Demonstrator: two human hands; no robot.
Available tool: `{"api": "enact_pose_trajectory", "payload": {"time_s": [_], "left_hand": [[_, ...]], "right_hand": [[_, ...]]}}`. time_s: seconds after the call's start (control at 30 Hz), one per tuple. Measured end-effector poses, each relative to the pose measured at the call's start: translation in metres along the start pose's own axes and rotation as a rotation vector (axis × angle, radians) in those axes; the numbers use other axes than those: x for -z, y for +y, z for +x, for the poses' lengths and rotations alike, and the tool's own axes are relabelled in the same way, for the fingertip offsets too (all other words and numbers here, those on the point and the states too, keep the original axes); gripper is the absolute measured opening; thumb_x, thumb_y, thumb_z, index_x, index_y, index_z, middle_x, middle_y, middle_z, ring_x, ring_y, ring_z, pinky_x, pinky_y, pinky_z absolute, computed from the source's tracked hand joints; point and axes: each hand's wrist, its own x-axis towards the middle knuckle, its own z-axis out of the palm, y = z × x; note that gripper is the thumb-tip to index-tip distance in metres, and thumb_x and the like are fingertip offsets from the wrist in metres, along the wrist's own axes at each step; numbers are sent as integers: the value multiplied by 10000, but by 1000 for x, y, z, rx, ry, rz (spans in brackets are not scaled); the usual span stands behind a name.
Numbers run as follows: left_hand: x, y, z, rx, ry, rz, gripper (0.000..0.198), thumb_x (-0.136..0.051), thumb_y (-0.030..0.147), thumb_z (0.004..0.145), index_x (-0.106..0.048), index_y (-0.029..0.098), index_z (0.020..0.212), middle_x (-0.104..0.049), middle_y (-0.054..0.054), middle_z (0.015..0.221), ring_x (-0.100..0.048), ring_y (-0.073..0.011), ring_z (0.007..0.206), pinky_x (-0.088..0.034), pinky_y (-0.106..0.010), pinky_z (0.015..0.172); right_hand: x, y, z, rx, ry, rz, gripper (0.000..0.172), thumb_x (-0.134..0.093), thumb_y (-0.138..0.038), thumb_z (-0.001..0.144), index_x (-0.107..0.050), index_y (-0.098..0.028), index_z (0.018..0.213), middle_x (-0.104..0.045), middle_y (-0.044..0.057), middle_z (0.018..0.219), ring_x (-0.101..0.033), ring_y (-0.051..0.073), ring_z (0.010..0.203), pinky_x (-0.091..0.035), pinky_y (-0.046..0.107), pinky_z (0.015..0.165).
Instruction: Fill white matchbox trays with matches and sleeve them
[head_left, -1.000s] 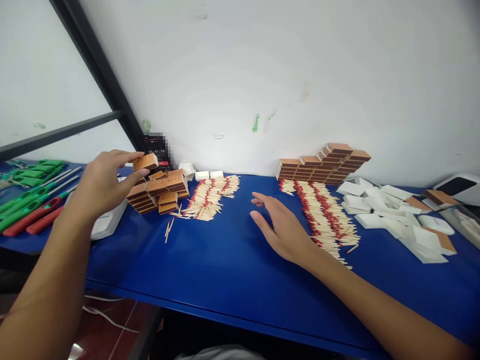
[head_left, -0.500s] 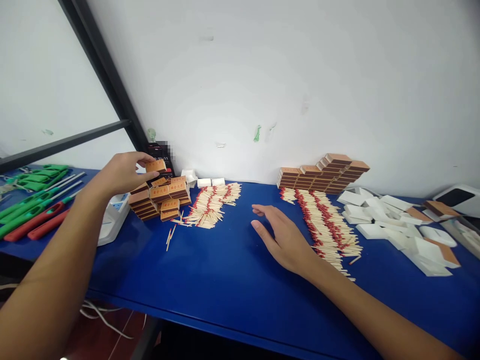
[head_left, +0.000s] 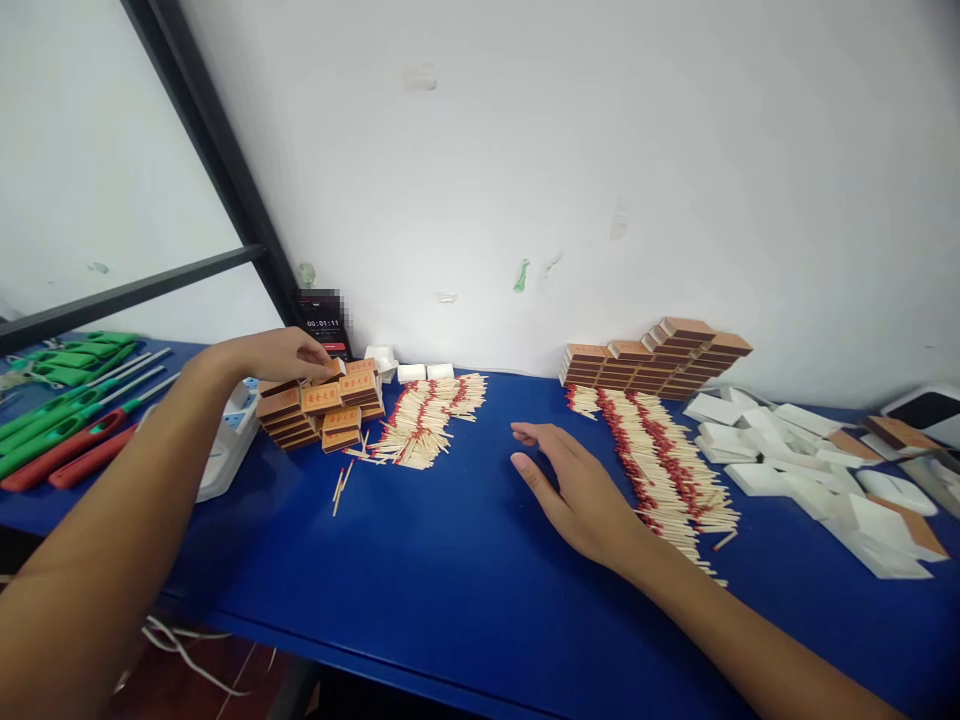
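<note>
My left hand (head_left: 281, 353) reaches over the left stack of matchboxes (head_left: 321, 398), its fingers bent around a matchbox (head_left: 334, 369) at the top rear; its thumb is mostly hidden. My right hand (head_left: 574, 490) hovers over the blue table with fingers apart and holds nothing. Between the hands lies a pile of red-tipped matches (head_left: 421, 425), with a few loose matches (head_left: 341, 487) in front of the stack. Rows of matches (head_left: 664, 470) spread out to the right of my right hand. Behind those rows stands a stepped stack of matchboxes (head_left: 652, 360).
White box trays (head_left: 780, 440) lie heaped at the right. A phone with a timer (head_left: 324, 322) leans at the back left. Beside the left stack is a white power strip (head_left: 232, 440), and green and red handled tools (head_left: 82, 420) lie farther left. A black frame bar (head_left: 225, 150) slants upward behind.
My left hand has lowered the matchbox from above the left stack down onto its rear part, uncovering the phone's timer. My right hand keeps nearly the same pose; the view has shifted slightly.
</note>
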Motion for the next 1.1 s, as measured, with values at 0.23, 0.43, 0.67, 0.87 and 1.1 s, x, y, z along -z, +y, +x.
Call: {"api": "enact_pose_trajectory", "payload": {"time_s": [0.23,0.43,0.67,0.87,1.1], "left_hand": [[-1,2,2,-25,-2,18,621,-588,725,800,-809,250,1133,-797,-40,1110,-701,-273,1031,-510,-314,866],[-4,1,4,-31,-15,17,651,-572,733,804,-796,223,1141,-796,-49,1089,-700,-269,1011,-513,-309,836],[-7,1,4,-49,2,7,732,-585,781,800,-751,248,1274,-778,-60,1199,-700,-272,1093,-518,-311,893],[-9,0,3,-49,18,8,673,-605,745,801,-777,261,1237,-796,-54,1144,-709,-270,1054,-520,-321,869],[-11,-6,5,-59,12,11,646,-595,741,809,-779,252,1190,-798,-44,1112,-709,-258,1020,-520,-295,832]], "right_hand": [[0,1,-1,25,20,-25,392,-451,-469,1079,-570,-248,1380,-678,123,1362,-645,294,1264,-541,519,1073],[0,1,1,51,12,-44,365,-448,-447,1084,-596,-226,1334,-685,120,1331,-652,276,1243,-541,485,1071],[1,1,1,71,14,-59,312,-474,-408,1076,-622,-240,1294,-697,108,1294,-657,274,1223,-544,473,1060],[0,2,1,80,11,-66,280,-503,-386,1066,-632,-234,1263,-702,103,1256,-670,262,1172,-560,458,1025],[-1,2,2,95,8,-66,265,-506,-371,1063,-637,-234,1248,-708,98,1236,-674,256,1155,-561,449,1021]]}}
